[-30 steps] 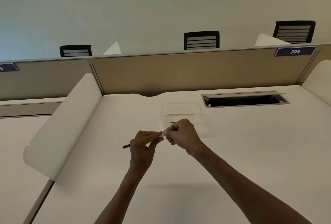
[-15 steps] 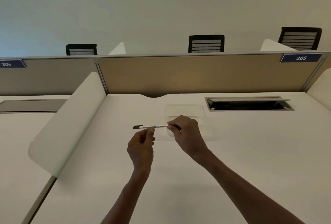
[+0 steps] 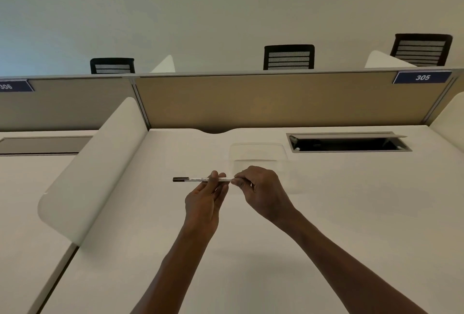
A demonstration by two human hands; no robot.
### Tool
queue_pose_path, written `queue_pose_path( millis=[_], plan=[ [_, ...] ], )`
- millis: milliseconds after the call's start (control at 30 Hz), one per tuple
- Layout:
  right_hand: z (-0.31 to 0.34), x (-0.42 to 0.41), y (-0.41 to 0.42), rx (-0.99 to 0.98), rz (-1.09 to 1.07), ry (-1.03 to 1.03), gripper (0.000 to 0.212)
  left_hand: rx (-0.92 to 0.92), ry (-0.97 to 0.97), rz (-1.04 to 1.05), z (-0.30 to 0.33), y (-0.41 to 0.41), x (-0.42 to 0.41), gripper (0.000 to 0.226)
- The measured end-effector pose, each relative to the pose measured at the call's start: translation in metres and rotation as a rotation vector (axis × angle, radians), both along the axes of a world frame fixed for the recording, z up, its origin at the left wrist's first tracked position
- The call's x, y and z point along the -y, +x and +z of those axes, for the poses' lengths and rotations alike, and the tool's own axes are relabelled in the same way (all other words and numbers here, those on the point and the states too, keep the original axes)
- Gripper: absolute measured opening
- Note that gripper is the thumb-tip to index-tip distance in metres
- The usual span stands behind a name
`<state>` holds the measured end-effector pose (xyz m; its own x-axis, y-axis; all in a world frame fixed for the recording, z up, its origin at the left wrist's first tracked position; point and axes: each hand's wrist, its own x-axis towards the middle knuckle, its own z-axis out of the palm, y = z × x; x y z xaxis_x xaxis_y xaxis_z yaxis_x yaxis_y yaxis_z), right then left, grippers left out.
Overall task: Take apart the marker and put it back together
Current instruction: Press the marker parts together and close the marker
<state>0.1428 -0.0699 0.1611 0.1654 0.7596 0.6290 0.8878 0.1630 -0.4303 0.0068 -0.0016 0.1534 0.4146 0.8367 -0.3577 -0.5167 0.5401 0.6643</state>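
the marker [image 3: 200, 179] lies level above the desk [image 3: 351, 213], dark cap pointing left. the left hand [image 3: 204, 203] pinches its middle and the right hand [image 3: 261, 190] grips its right end. it looks whole, so this seems the start or finish; to open it, pull the ends apart straight.

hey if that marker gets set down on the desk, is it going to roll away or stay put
The marker looks like a slim, round, straight barrel, so on the smooth white desk it would probably roll with any nudge. It seems light: the left hand steadies it with fingertips only while the right hand pinches its end. It shows no bend, so it is likely stiff.
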Motion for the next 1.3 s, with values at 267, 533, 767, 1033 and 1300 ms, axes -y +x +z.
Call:
queue_pose_path(
  millis=[267,533,767,1033,1300],
  plan=[
    [-0.005,-0.004,-0.001,-0.107,-0.013,-0.180,0.034,-0.016,0.055,0.016,0.001,0.001,0.003,0.027],
    [0.003,-0.002,-0.013,-0.085,-0.085,-0.327,0.038,-0.014,0.045,-0.023,0.001,-0.007,0.002,0.031],
    [0.013,-0.005,-0.024,-0.579,-0.109,-0.478,0.041,-0.054,0.085,-0.014,0.004,-0.010,-0.002,0.031],
    [0.005,-0.003,-0.021,-0.022,-0.096,-0.291,0.034,-0.065,0.062,-0.020,0.005,-0.013,-0.003,0.020],
    [0.018,-0.005,-0.032,-0.583,-0.131,-0.551,0.040,-0.084,0.092,-0.001,0.004,-0.015,-0.003,0.016]
  ],
)
